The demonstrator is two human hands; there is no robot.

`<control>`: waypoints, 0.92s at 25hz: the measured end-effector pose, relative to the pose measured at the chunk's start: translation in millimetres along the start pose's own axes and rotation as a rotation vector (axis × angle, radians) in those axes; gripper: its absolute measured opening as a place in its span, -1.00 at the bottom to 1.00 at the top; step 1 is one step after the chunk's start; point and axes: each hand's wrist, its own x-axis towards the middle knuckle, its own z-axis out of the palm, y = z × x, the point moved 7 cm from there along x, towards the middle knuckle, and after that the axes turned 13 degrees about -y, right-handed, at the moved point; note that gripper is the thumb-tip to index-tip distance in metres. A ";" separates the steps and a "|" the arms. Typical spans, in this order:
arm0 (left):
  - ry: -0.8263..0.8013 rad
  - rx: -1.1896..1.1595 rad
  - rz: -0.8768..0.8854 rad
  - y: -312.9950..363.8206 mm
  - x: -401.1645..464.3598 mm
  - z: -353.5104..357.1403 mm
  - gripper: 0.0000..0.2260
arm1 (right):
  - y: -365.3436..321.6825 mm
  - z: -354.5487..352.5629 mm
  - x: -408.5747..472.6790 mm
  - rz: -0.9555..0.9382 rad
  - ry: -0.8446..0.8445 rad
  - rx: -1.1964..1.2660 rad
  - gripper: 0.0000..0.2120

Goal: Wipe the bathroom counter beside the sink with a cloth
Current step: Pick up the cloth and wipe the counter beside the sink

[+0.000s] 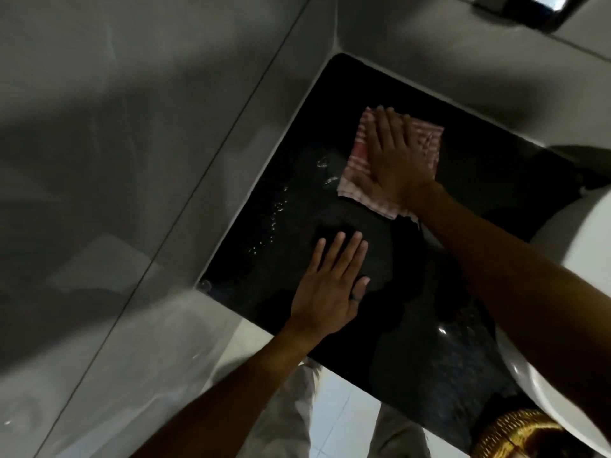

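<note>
Cloth (360, 166) sits flat on the black counter (469, 180), toward the far corner where the grey walls meet, and the right hand (395, 160) lies spread on top of it, palm down, fingers straight, pressing rather than gripping. The hand covers the cloth's middle, so only its pink-and-white striped edges show, and a frayed corner peeks out beside the wrist. Left hand (330, 285) rests flat on the bare counter nearer the front edge, fingers apart, holding nothing, a dark ring on one finger. Water beads (274, 216) glint in a line near the left wall (132, 160); the rest of the surface is too dark and glossy to read. The white sink (582, 246) is mostly cut off at the right edge, its bowl out of sight behind the right forearm. A gold ribbed thing (515, 434) at bottom right is cropped, unclear what. Top right, a dark fixture (542, 8) is blurred and cut off
</note>
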 end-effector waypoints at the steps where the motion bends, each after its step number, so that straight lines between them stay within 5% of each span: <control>1: 0.011 0.002 -0.001 -1.5 0.7 1.6 -0.44 | -6.5 2.2 5.9 -0.037 -0.013 -0.031 0.08; 6: -0.019 0.027 -0.009 -1.2 -1.5 -7.0 -0.44 | -17.0 -22.4 -7.6 -0.040 -0.016 -0.007 -0.11; 11: 0.126 -0.176 0.068 -9.7 19.5 -65.4 -0.40 | 4.2 18.0 -167.8 0.858 0.273 0.690 -0.25; 14: 0.078 -0.090 0.240 -11.7 102.2 -116.7 -0.29 | -32.4 66.0 -219.1 0.844 0.022 0.547 -0.19; 18: -0.180 0.334 0.385 -0.4 202.7 -110.2 -0.01 | -32.4 72.4 -219.5 0.848 0.003 0.398 -0.19; 20: -0.284 0.400 0.334 -2.2 217.1 -75.2 0.06 | -30.7 78.9 -218.1 0.853 0.046 0.342 -0.18; 23: -0.203 0.269 0.221 -5.9 225.2 -62.6 0.11 | -23.6 80.8 -218.3 0.858 0.093 0.328 -0.19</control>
